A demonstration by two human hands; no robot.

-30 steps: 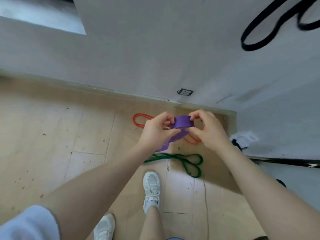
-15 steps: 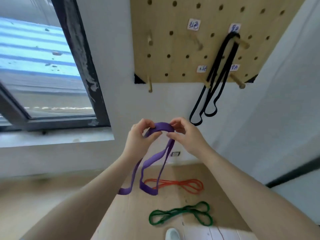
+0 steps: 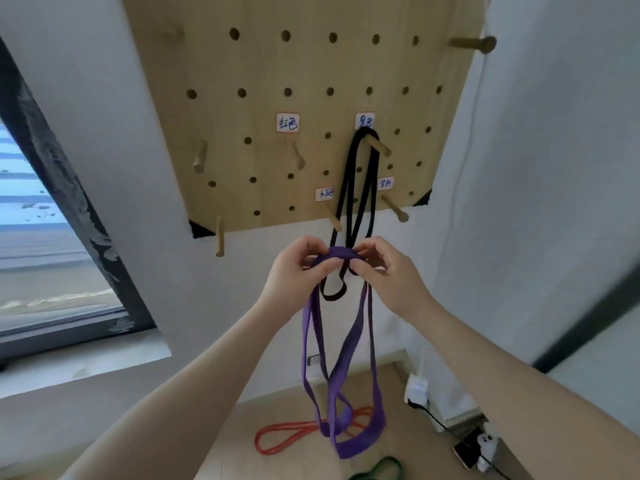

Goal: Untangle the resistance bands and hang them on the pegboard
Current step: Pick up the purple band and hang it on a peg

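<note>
Head view: the purple band, pinched at its top by the left hand and the right hand just below the pegboard, hangs long axis vertical, loops still crossed near the floor, so hanging is judged to require spreading over a free peg.

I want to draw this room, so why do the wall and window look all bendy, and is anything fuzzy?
Head view: the wide lens bends the window frame and tilts the pegboard; the picture is a little soft, yet the purple band and both hands stay easy to see.
</note>
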